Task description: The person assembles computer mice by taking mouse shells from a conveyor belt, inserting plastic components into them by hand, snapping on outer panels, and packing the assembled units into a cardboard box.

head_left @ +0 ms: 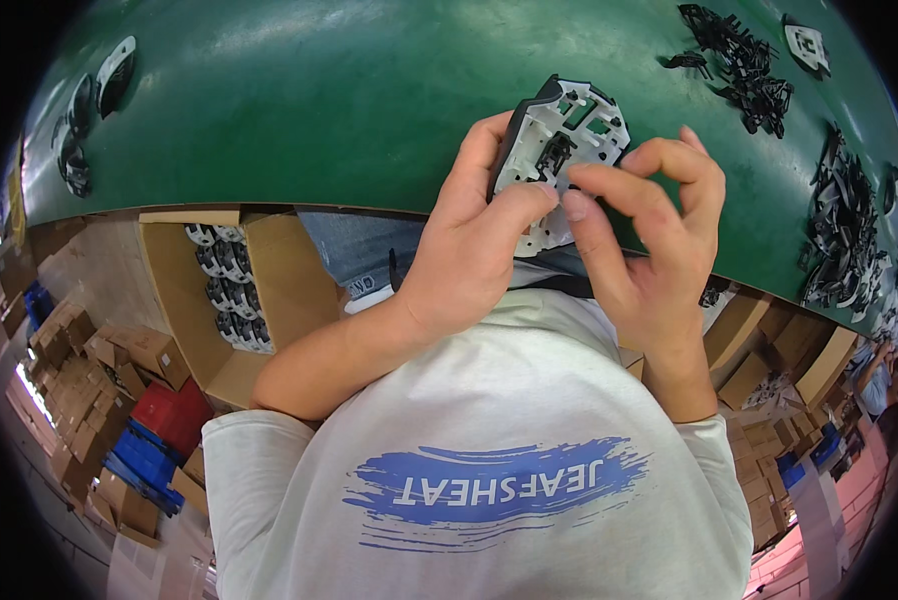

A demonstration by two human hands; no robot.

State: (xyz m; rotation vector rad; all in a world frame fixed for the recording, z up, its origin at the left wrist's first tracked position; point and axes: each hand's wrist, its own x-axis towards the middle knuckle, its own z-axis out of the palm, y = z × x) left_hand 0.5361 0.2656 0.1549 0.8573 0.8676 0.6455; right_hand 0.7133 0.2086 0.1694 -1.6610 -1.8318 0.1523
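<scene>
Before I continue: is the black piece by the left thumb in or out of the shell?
In: the black piece lies inside the shell, visible against its white interior. Whether fully seated, I cannot tell.

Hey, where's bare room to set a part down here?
Widest: the green table between the far-left pieces and your left hand. Smaller: between your right hand and the black parts piled at the crowded right end.

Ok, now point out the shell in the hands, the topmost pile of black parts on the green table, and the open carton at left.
Shell (pixel 535 145), head view: white inner face.
Pile of black parts (pixel 744 68), head view: its middle.
Open carton (pixel 284 295), head view: bare cardboard, right side.
</scene>
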